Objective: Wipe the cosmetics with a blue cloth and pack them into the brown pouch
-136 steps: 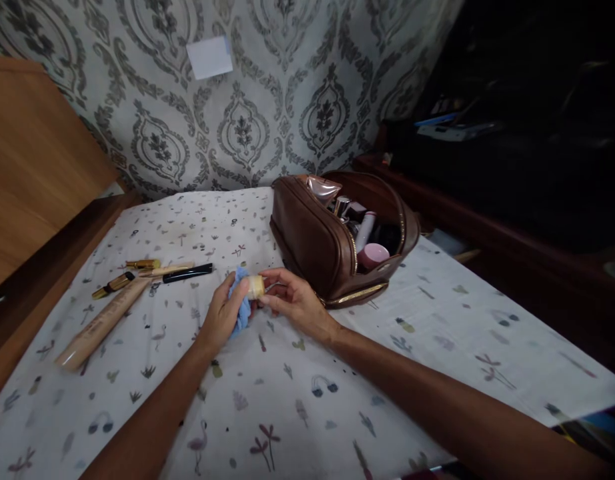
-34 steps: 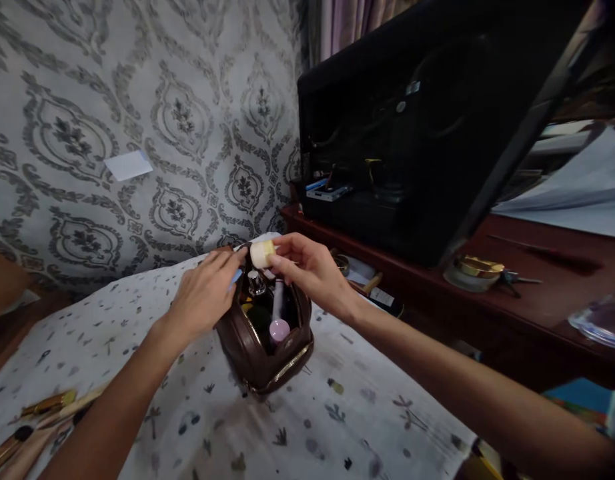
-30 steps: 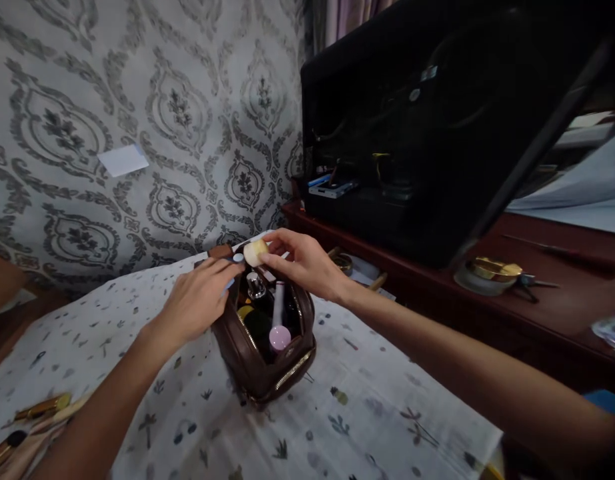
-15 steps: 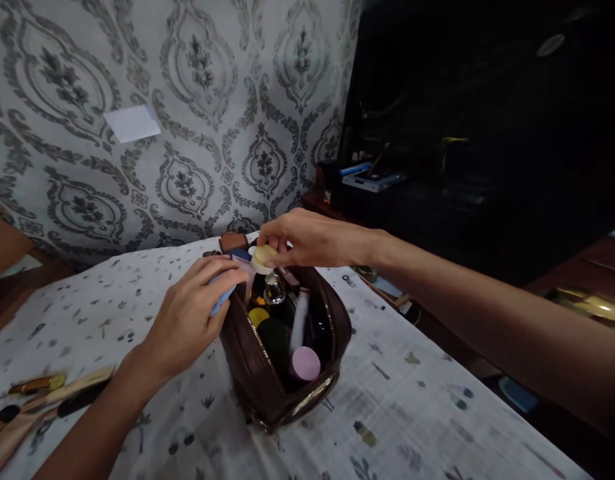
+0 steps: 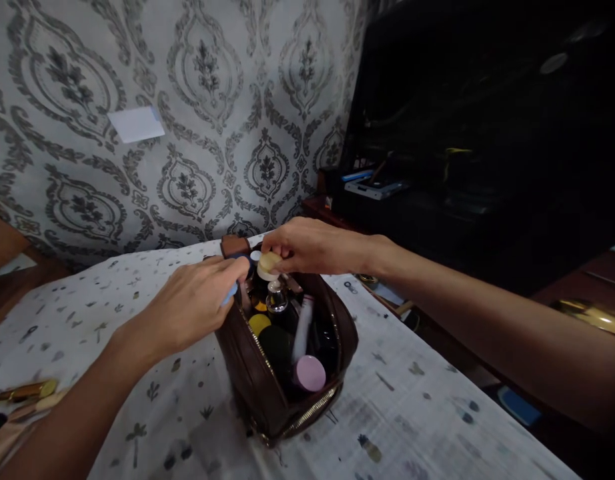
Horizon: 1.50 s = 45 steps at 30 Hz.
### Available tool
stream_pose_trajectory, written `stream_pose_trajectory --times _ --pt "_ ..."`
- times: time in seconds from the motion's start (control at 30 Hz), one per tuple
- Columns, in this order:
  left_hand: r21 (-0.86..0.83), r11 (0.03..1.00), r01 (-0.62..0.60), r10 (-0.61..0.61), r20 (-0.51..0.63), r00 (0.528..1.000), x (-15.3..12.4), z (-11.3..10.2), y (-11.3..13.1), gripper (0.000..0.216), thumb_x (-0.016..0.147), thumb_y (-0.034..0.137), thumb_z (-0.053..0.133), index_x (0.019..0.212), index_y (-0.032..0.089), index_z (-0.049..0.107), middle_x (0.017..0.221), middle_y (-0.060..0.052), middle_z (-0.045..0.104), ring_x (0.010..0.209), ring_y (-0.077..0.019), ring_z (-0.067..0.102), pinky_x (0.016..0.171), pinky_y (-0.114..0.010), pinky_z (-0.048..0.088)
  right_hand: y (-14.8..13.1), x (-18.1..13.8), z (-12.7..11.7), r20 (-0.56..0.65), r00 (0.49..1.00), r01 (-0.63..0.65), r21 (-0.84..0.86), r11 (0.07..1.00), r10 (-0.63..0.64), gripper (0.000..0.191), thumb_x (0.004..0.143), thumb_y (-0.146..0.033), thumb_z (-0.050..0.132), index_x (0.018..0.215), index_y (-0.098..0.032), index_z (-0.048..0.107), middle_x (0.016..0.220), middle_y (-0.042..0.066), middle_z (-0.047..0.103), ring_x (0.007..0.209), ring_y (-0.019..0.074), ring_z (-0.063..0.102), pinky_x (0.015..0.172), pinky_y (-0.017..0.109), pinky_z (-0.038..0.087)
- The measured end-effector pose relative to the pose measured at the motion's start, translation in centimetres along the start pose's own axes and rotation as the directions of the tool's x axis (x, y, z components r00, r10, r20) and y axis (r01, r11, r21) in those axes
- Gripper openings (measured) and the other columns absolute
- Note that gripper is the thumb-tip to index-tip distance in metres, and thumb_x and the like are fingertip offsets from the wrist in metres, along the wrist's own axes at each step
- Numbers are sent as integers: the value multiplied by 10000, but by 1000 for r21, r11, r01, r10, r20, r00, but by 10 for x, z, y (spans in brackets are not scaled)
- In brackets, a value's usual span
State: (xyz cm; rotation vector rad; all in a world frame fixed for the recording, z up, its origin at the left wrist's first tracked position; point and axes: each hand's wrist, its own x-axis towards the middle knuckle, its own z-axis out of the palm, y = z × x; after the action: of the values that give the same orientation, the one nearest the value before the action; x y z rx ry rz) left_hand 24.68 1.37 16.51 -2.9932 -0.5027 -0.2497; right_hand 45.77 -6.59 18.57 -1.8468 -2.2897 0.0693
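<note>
A brown leather cosmetics bag [image 5: 257,387] stands unzipped on a patterned white cloth [image 5: 417,427], filled with bottles, tubes and a pink cap [image 5: 310,372]. My right hand [image 5: 307,243] pinches a small cream-coloured jar [image 5: 267,263] just above the bag's far end. My left hand [image 5: 192,303] rests on the bag's near-left rim, its fingers closed on a blue cloth [image 5: 231,292] that only partly shows.
Gold and beige make-up tubes [image 5: 22,393] lie at the cloth's left edge. A dark wooden shelf with black equipment [image 5: 462,167] stands to the right. Patterned wallpaper with a white note [image 5: 136,124] rises behind.
Over the last seconds both hands moved from the cloth to the bag's mouth. My right hand has lowered the jar closer to the bag's contents.
</note>
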Motion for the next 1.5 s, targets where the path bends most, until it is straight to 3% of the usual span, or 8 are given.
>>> stream_pose_trajectory --times 0.2,0.37,0.73,0.87,1.1,1.27,1.4,1.5 --pt "-40 999 35 -38 -78 996 -8 8 -3 216 748 142 404 893 259 514 876 -21 641 826 -230 602 633 -296 397 2 16 9 50 995 92 -82 992 -88 207 827 -215 677 1031 -213 714 836 -4 692 749 138 599 620 230 316" --pt "-59 998 9 -15 -91 996 -6 10 -3 229 727 134 418 892 257 516 889 -20 643 857 -227 602 663 -299 421 -8 28 13 173 985 8 -182 983 24 186 791 -231 743 971 -185 756 824 31 708 747 171 634 647 258 362" --pt "-40 998 -51 47 -96 994 -3 10 -4 238 752 95 431 925 239 510 951 -32 634 932 -232 598 728 -326 481 -19 36 17 266 963 74 -375 924 31 201 838 -137 652 1012 -113 749 995 128 749 927 244 686 715 308 424" --pt "-32 996 -80 76 -111 991 -4 12 -5 234 802 102 426 966 228 536 1009 -46 627 993 -234 589 782 -339 515 -15 36 20 229 973 81 -342 936 -1 210 847 -141 644 1033 -127 741 979 111 743 900 230 676 717 303 414" --pt "56 992 -115 125 -235 964 -7 20 -8 403 879 131 390 1230 226 562 1354 -87 534 1188 -263 547 832 -368 569 -5 27 12 114 990 100 -207 973 -77 171 868 -132 592 970 -166 724 854 48 718 753 166 621 599 255 310" --pt "220 967 -131 198 -319 927 -18 22 -5 451 898 101 395 1276 250 591 1336 -117 560 1195 -287 551 700 -332 574 -6 6 10 -21 989 148 -32 989 -148 206 912 -121 520 967 -177 710 806 26 706 698 141 583 617 252 317" --pt "341 926 -159 264 -287 921 -26 20 -5 488 865 30 384 1208 257 648 1297 -100 624 1191 -280 567 635 -306 554 -19 -18 14 -144 969 210 66 975 -199 182 931 -123 529 982 -166 698 887 41 705 800 159 597 705 265 376" --pt "368 917 -155 260 -255 931 -27 16 -3 495 847 28 392 1217 239 645 1285 -95 643 1190 -283 577 634 -322 558 -30 -32 19 -158 951 281 80 957 -266 183 942 -108 517 898 -152 690 902 62 690 862 176 592 781 294 406"
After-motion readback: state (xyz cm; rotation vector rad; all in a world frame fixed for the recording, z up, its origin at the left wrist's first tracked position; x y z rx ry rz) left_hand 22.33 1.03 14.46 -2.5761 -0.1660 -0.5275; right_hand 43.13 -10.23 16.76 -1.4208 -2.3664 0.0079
